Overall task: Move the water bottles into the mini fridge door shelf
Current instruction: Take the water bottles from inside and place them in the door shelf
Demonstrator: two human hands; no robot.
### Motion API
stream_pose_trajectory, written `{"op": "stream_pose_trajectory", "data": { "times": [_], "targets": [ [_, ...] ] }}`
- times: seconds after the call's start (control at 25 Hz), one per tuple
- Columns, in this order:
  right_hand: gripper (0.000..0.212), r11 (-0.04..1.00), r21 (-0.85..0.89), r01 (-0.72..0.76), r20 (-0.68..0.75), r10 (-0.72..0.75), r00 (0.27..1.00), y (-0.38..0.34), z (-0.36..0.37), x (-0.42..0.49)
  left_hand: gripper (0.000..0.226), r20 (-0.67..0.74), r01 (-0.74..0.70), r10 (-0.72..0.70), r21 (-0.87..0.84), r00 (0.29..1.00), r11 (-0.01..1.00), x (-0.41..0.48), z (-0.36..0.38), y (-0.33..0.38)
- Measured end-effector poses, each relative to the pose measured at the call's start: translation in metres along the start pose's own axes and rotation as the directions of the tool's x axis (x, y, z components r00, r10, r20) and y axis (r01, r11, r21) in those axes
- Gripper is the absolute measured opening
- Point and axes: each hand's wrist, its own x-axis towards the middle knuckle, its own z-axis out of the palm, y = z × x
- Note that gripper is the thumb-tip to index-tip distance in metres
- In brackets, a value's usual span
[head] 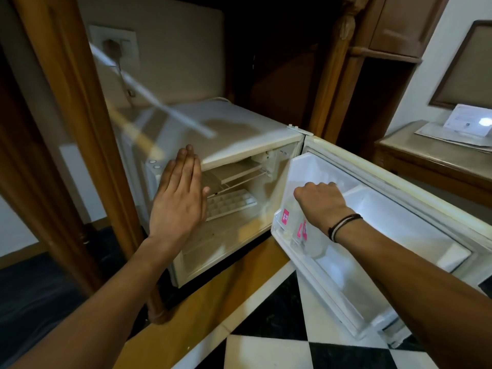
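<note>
White mini fridge, cream-yellowed along the door rim; clear water bottles with pink labels; white ice tray; black-and-white chequered floor; brown wooden frame; black wristbands

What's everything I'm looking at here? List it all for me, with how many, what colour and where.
fridge: one, white, in a wooden cabinet, door open to the right
bottles: at least two, clear with pink labels, in the door shelf
ice tray: one, white, inside the fridge
wire rack: one, pale, above the ice tray
socket: one, white, on the wall behind, plug in it
desk: one, wooden, far right, papers on it
floor: black and white tiles
wristbands: dark, on the right wrist
left hand: open, flat, in front of the fridge
right hand: closed on a bottle top
</note>
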Motion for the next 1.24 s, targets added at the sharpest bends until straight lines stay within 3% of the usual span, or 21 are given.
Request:
{"op": "stream_pose_trajectory", "data": {
  "times": [0.48, 0.76, 0.88, 1.0, 1.04, 1.12, 1.16, 1.24],
  "targets": [
    [0.033, 1.000, 0.008, -0.011, 0.142, 0.009, 0.990, 0.003, 0.039, 0.012, 0.069, 0.024, 0.048, -0.048, 0.010, 0.999, 0.999, 0.000, 0.005, 0.003],
    [0.026, 0.986, -0.147, 0.077, 0.154, -0.054, 0.987, 0.010, 0.065, 0.002, 0.071, 0.004, 0.062, -0.062, -0.003, 0.998, 0.998, -0.001, 0.007, 0.004],
    [0.029, 0.998, -0.056, 0.035, -0.016, -0.036, 0.999, 0.025, 0.047, -0.001, 0.070, 0.004, 0.066, -0.066, -0.007, 0.998, 0.998, 0.000, 0.006, 0.005],
    [0.044, 0.983, 0.125, -0.134, -0.283, 0.165, 0.945, 0.069, 0.022, -0.008, 0.069, 0.011, 0.081, -0.080, -0.015, 0.997, 0.997, 0.001, 0.004, 0.008],
    [0.049, 0.960, 0.179, -0.214, -0.257, 0.256, 0.932, 0.085, 0.016, -0.014, 0.069, 0.011, 0.084, -0.083, -0.019, 0.996, 0.996, 0.001, 0.004, 0.008],
    [0.059, 0.916, 0.188, -0.355, -0.038, 0.368, 0.929, 0.110, 0.014, -0.027, 0.069, 0.013, 0.082, -0.082, -0.025, 0.997, 0.996, 0.001, 0.001, 0.009],
    [0.063, 0.917, 0.152, -0.369, 0.075, 0.361, 0.929, 0.115, 0.015, -0.033, 0.069, 0.019, 0.081, -0.080, -0.024, 0.997, 0.996, 0.000, -0.001, 0.008],
    [0.070, 0.936, 0.106, -0.335, 0.168, 0.316, 0.934, 0.113, 0.012, -0.046, 0.070, 0.034, 0.083, -0.082, -0.025, 0.996, 0.996, 0.001, -0.005, 0.008]
  ]
}}
